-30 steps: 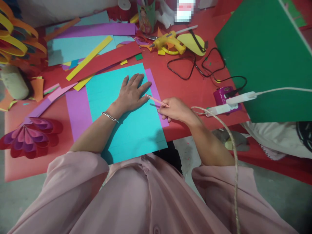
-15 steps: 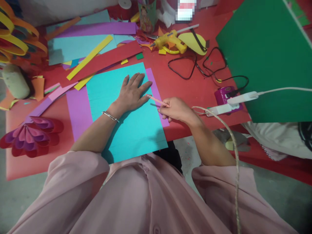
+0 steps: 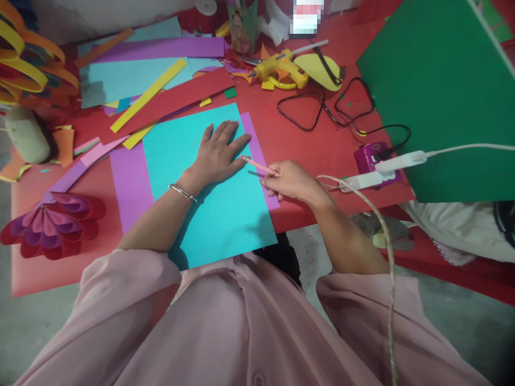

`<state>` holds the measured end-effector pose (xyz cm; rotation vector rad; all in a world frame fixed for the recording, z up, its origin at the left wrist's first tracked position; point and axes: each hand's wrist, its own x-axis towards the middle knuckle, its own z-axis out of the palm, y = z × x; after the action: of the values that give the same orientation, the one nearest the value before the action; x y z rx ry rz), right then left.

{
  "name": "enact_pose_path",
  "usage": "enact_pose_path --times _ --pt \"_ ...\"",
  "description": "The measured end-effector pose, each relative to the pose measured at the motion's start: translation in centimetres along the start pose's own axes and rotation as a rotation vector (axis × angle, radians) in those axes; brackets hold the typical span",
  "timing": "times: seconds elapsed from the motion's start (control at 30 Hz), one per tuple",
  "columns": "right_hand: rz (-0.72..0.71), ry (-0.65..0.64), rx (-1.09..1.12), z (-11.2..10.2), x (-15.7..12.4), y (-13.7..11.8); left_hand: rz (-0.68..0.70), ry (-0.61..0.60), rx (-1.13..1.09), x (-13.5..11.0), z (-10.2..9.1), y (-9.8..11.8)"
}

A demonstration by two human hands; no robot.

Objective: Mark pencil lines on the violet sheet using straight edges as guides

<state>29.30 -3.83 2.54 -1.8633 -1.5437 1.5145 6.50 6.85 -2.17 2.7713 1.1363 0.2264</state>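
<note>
My left hand [image 3: 219,153] lies flat with fingers spread on a turquoise sheet of paper [image 3: 225,220], a bracelet at its wrist. Beneath that sheet a purple sheet [image 3: 131,187] shows at the left side and again along the right edge. A pink pencil [image 3: 260,165] is pinched in my right hand [image 3: 287,181], over the right edge of the sheets. The pencil's far end reaches close to my left thumb; its other end is hidden in my fingers.
Behind the sheets lie paper strips, including a red strip [image 3: 185,102], and a yellow glue gun [image 3: 279,69]. At right are a power strip [image 3: 382,170], a cord [image 3: 386,241] and a green board [image 3: 442,102]. A paper flower [image 3: 50,225] stands at left.
</note>
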Motion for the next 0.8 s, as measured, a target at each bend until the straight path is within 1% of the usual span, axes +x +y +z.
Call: enact_pose_path --times 0.3,0.57,0.8 --pt "0.000 0.002 0.030 0.1 -0.1 -0.2 0.010 0.012 -0.020 -0.1 0.2 -0.3" --pt "-0.014 0.006 -0.027 0.2 0.1 0.5 0.037 0.026 0.030 -0.2 0.6 -0.4" --pt "0.015 0.021 -0.043 0.4 0.1 0.5 0.050 0.067 0.088 -0.4 1.1 -0.3"
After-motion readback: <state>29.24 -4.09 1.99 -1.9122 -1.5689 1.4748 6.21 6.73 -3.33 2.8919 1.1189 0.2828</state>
